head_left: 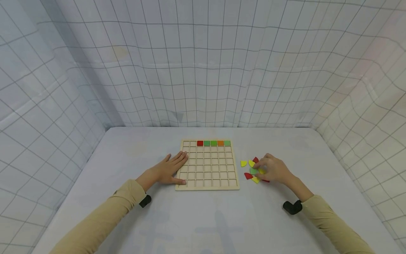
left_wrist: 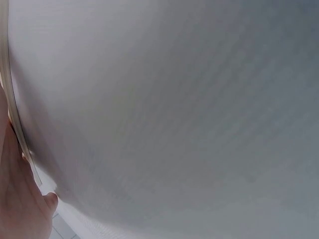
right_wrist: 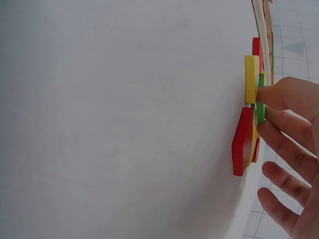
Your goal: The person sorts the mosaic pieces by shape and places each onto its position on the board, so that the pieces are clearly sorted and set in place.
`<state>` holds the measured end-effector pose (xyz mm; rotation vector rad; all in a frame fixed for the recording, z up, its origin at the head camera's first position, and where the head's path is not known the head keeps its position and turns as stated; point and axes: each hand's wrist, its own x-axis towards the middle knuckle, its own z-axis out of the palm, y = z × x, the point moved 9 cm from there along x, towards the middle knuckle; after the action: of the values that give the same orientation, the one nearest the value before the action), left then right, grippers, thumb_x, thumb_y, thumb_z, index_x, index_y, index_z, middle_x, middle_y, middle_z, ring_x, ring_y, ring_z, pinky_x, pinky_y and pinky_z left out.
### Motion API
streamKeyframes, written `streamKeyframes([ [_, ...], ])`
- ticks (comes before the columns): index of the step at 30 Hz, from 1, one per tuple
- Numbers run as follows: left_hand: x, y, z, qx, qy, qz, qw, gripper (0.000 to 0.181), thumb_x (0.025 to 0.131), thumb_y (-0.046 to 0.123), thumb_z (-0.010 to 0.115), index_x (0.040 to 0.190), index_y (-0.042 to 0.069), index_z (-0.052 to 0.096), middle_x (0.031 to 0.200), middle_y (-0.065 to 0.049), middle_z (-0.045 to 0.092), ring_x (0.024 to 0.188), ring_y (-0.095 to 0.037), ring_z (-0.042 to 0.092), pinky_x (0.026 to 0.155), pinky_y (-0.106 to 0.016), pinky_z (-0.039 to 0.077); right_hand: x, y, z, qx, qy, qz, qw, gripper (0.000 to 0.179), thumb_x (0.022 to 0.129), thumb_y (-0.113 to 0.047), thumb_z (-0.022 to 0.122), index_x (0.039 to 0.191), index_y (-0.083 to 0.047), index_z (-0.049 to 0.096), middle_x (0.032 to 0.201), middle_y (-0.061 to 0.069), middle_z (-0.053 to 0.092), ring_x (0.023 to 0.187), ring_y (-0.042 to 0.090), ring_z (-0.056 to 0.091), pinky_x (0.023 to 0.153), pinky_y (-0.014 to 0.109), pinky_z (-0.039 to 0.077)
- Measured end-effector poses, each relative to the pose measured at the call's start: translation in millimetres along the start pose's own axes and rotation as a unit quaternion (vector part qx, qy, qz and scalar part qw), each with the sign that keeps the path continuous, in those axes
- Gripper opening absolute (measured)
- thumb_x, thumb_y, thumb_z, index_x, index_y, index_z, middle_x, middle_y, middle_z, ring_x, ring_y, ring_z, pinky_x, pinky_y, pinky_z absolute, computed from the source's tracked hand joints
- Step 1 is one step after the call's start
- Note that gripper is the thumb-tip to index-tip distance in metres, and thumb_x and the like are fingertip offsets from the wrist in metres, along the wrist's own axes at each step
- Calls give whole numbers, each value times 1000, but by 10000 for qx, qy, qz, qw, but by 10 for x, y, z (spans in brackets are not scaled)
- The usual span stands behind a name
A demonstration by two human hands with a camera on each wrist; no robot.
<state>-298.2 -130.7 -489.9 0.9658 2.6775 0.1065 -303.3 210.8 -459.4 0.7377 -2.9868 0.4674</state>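
Observation:
A pale wooden grid board (head_left: 207, 188) lies flat on the table. Along its far row sit several square tiles: a red tile (head_left: 200, 143), an orange tile (head_left: 220, 143) and green ones. My left hand (head_left: 168, 170) rests on the board's left edge with its fingers spread. To the right of the board, my right hand (head_left: 273, 170) pinches a green tile (right_wrist: 261, 98) between thumb and fingertips. Loose red and yellow pieces lie around those fingers, among them a yellow piece (head_left: 243, 163) and a red piece (head_left: 248, 175). Part of this group is hidden under the hand.
The white table (head_left: 203, 222) extends around the board on all sides. Behind it and at both sides hang white curtains (head_left: 206, 70) with a dark grid pattern. A black wrist device (head_left: 292, 207) sits below the right cuff, and another (head_left: 145, 201) below the left.

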Motion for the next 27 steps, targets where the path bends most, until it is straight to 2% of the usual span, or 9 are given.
streamKeyframes([
  [9,-13,3,-4,21,33,-4,10000,103,86,68,51,155,7,5,163,-13,-1,151,-31,0,117,-61,8,48,-70,-146,-59,412,-252,9988,24,72,-29,81,93,-16,77,90,-3,71,81,13,49,56,21,42],
  [18,-15,-2,21,1,33,-10,10000,104,86,69,51,155,7,5,163,-12,-1,151,-31,-1,117,-61,8,186,-172,-215,104,374,-53,9992,23,76,-23,77,97,-16,78,93,-1,71,82,18,51,58,23,41],
  [23,-22,2,14,-6,30,-22,10000,104,86,69,51,156,7,5,163,-12,-2,151,-31,-1,117,-61,8,288,-254,-225,32,437,-95,9990,24,76,-26,78,97,-16,77,93,-1,71,81,16,51,58,22,40],
  [27,-21,9,-11,-1,57,25,10000,104,86,69,50,155,7,5,163,-13,-1,151,-31,0,117,-61,8,369,-302,-238,205,582,-99,9980,23,75,-26,78,96,-15,78,91,0,70,79,14,51,57,23,42],
])
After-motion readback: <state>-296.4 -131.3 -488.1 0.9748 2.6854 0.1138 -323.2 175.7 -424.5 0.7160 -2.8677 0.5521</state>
